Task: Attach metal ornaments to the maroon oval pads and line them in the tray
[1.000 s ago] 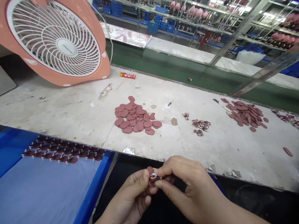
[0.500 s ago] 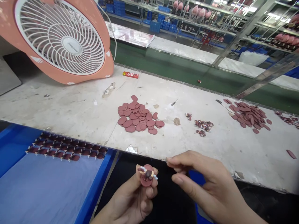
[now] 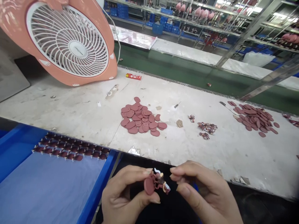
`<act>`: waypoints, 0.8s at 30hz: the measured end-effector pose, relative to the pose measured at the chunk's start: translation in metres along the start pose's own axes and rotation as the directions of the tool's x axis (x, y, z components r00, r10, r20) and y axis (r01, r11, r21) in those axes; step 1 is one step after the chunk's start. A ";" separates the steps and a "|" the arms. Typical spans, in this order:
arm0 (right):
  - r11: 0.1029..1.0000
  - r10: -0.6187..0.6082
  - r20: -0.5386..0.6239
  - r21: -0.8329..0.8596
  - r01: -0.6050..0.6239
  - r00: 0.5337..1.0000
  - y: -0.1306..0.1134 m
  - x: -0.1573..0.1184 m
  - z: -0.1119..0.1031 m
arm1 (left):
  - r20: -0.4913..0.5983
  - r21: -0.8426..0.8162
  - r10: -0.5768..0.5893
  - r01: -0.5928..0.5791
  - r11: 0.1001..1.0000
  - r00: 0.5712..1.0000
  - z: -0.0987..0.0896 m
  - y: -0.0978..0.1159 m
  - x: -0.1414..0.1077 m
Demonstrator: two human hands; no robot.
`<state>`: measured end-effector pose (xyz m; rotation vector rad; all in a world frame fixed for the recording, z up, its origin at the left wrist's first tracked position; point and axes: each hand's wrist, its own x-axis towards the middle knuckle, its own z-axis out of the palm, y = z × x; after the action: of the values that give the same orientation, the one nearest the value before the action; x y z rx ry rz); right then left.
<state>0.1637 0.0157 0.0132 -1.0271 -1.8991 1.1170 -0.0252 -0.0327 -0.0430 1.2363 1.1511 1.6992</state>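
Observation:
Between thumb and fingers, my left hand (image 3: 130, 196) pinches a small painted figurine (image 3: 160, 179) by its dark red oval base (image 3: 149, 186). The figurine is brown with white and pale yellow parts, and it is tilted sideways in front of the table edge. Just right of it is my right hand (image 3: 198, 189), its thumb and curled fingertips apart with nothing seen between them. A pile of dark red oval bases (image 3: 140, 119) lies on the table ahead, and a cluster of small figurines (image 3: 207, 127) lies to its right.
At left a blue tray (image 3: 93, 193) holds rows of figurines on bases (image 3: 70, 147). An orange fan (image 3: 77, 49) stands on the worn white table (image 3: 77, 115). More oval bases (image 3: 257, 118) lie at right. A red and yellow packet (image 3: 133, 76) is near the back edge.
My left hand has turned, so the figurine now tips sideways with its base to the left. My right hand has moved slightly down, closer to the figurine. The view has shifted a little.

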 end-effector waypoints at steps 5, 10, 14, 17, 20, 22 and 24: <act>0.987 0.070 0.009 0.147 -0.070 0.998 0.003 -0.003 0.023 | 0.006 0.182 0.221 -0.218 0.959 0.975 -0.009 -0.012 -0.009; 0.970 0.201 -0.037 0.146 -0.194 0.979 0.001 0.001 0.036 | -0.130 0.245 0.182 -0.147 0.958 0.975 -0.002 -0.008 -0.011; 0.964 0.229 0.020 0.131 -0.230 0.973 0.003 0.006 0.038 | -0.250 0.227 0.050 0.008 0.974 0.967 0.001 -0.002 -0.013; 0.992 0.121 0.029 0.033 -0.122 0.992 0.006 0.011 0.035 | -0.196 0.186 0.010 0.027 0.982 0.981 -0.008 0.002 -0.012; 0.990 -0.083 0.074 -0.112 0.091 0.994 0.005 0.017 0.033 | -0.086 0.338 0.067 -0.034 0.941 0.994 -0.021 0.010 -0.002; 0.961 -0.186 0.146 -0.179 0.211 0.972 0.003 0.020 0.033 | 0.077 0.510 0.094 -0.120 0.851 0.993 -0.031 0.017 0.007; 0.934 -0.238 0.228 -0.213 0.287 0.944 0.003 0.023 0.036 | 0.240 0.621 0.073 -0.211 0.755 0.968 -0.040 0.023 0.013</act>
<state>0.1239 0.0242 0.0006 -0.7767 -2.3019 0.8717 -0.0683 -0.0383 -0.0229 1.9112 1.6168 1.2542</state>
